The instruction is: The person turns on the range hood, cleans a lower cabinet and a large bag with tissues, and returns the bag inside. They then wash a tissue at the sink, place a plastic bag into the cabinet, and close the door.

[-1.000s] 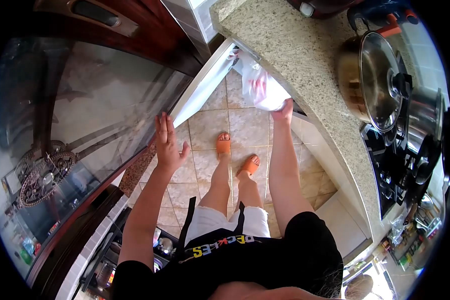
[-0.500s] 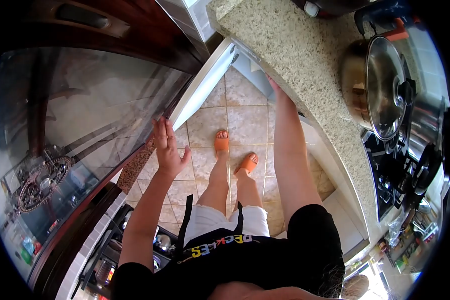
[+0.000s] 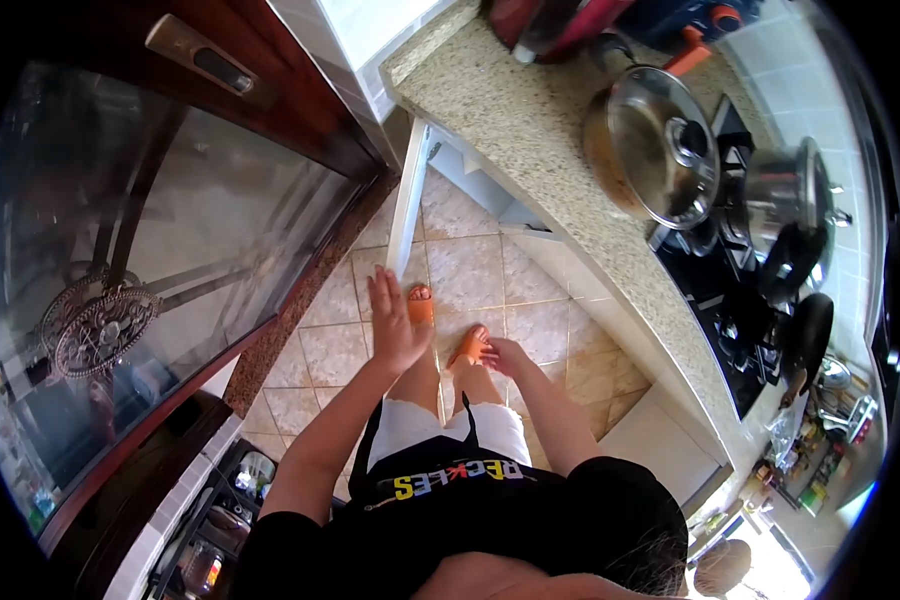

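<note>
My left hand [image 3: 397, 325] is open with its fingers stretched out, their tips at the lower edge of a white cabinet door [image 3: 407, 205]. That door stands ajar below the granite counter [image 3: 515, 110]. Lower and to the right, my right hand [image 3: 505, 356] hangs over the floor near the orange sandals [image 3: 469, 347], fingers apart and holding nothing. The inside of the cabinet is mostly hidden under the counter.
A lidded pot [image 3: 650, 148] and a steel pressure cooker [image 3: 785, 190] are by the black stove [image 3: 715, 300] on the right. A dark wood and glass door [image 3: 220, 200] fills the left. Tiled floor [image 3: 460, 270] lies below.
My right hand has come out from under the counter and down; the white bag it held earlier is out of sight. The cabinet door has swung inward, with my left hand moving right.
</note>
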A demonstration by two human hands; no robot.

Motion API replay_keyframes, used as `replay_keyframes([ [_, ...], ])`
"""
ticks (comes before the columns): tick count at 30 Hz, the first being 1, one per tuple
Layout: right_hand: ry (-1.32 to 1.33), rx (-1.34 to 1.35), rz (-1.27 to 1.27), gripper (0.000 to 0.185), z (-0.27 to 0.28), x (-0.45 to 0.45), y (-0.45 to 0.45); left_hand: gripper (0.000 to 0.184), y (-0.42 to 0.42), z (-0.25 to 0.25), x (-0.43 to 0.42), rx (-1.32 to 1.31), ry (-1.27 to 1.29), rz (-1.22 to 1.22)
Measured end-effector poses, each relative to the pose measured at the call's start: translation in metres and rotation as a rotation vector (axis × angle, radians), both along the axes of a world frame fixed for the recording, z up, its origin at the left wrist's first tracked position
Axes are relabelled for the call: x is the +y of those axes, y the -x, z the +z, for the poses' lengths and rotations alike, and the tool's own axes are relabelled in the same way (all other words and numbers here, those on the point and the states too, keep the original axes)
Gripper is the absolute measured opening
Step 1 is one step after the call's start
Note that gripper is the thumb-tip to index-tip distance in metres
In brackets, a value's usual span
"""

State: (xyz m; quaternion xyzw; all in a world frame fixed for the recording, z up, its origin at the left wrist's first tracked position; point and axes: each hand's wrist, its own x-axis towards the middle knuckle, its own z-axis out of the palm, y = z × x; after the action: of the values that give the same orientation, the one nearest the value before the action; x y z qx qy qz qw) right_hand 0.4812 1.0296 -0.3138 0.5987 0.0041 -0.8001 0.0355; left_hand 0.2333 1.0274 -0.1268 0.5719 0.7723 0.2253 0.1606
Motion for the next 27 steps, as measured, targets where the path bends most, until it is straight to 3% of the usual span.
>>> replay_keyframes([
  [4, -0.136, -0.053, 0.025, 0.030, 0.025, -0.024, -0.077, 0.095, -0.059, 0.005, 0.014, -0.266, 0.135, -0.070],
  [7, -0.257, -0.059, -0.044, 0.031, 0.042, -0.025, -0.120, 0.090, -0.084, 0.006, 0.029, -0.438, 0.007, -0.265],
  [10, -0.367, -0.063, -0.087, 0.031, 0.051, -0.028, -0.149, 0.087, -0.101, 0.033, 0.036, -0.383, -0.023, -0.228],
  [13, -0.408, -0.014, -0.085, 0.030, 0.054, -0.043, -0.173, 0.072, -0.103, 0.018, -0.004, -0.317, 0.049, -0.076],
  [18, -0.454, 0.066, 0.057, 0.031, 0.085, -0.065, -0.198, 0.054, -0.071, 0.005, -0.154, -0.177, 0.426, 0.088],
  [19, -0.467, 0.084, 0.090, 0.031, 0.094, -0.069, -0.202, 0.052, -0.054, -0.020, -0.204, -0.195, 0.377, 0.106],
  [20, -0.479, 0.105, 0.127, 0.030, 0.100, -0.073, -0.204, 0.048, -0.044, -0.033, -0.254, -0.038, 0.466, 0.208],
  [23, -0.505, 0.123, 0.303, 0.025, 0.106, -0.080, -0.210, 0.040, -0.029, -0.046, -0.402, -0.015, 0.549, 0.555],
  [24, -0.512, 0.141, 0.352, 0.025, 0.108, -0.081, -0.209, 0.035, -0.038, -0.028, -0.434, -0.062, 0.612, 0.702],
  [25, -0.533, 0.160, 0.405, 0.022, 0.110, -0.082, -0.206, 0.030, -0.036, -0.037, -0.478, -0.067, 0.629, 0.742],
  [26, -0.558, 0.181, 0.457, 0.020, 0.112, -0.080, -0.200, 0.030, -0.057, -0.004, -0.492, -0.107, 0.635, 0.812],
  [27, -0.567, 0.200, 0.502, 0.020, 0.114, -0.080, -0.192, 0.029, -0.061, -0.016, -0.526, -0.026, 0.585, 0.813],
])
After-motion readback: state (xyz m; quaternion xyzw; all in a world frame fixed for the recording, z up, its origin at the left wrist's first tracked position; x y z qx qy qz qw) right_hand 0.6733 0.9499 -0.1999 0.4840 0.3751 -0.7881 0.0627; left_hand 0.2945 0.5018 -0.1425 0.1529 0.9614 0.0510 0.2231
